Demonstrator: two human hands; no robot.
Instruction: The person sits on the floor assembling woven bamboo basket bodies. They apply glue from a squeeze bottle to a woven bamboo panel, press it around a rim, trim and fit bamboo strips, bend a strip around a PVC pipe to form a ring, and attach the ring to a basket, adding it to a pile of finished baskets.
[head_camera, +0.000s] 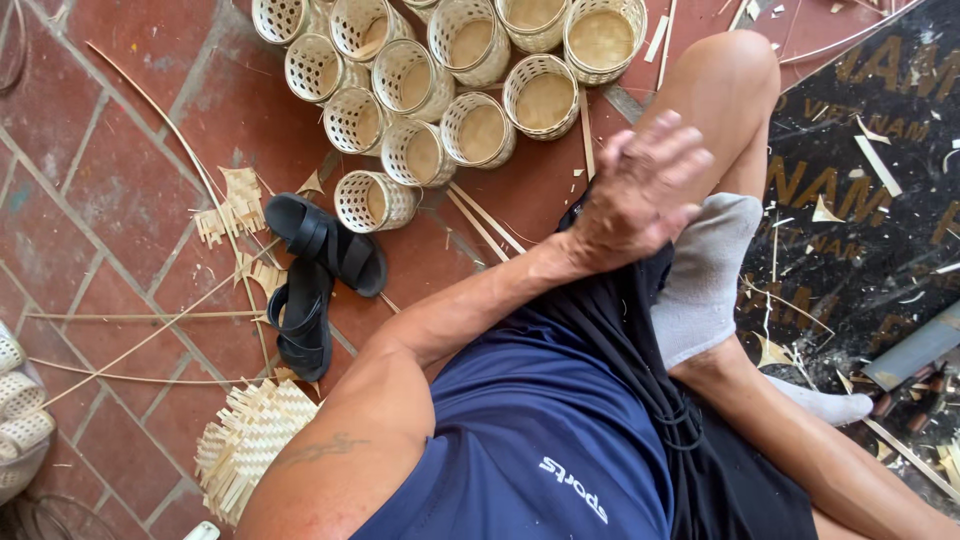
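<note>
My left hand (640, 195) is stretched out over my lap with its fingers spread and nothing in it. It hovers just above my black shorts (610, 310), beside my raised bare knee (725, 80) and a foot in a grey sock (700, 285). My left arm runs in from the lower left across my blue shirt (540, 430). My right hand is not in view.
Several small woven bamboo baskets (445, 90) lie clustered on the red tile floor ahead. A pair of black sandals (315, 270) lies to the left, with bamboo strips and a half-woven mat (245, 440) near them. A dark printed mat (870, 200) strewn with shavings lies to the right.
</note>
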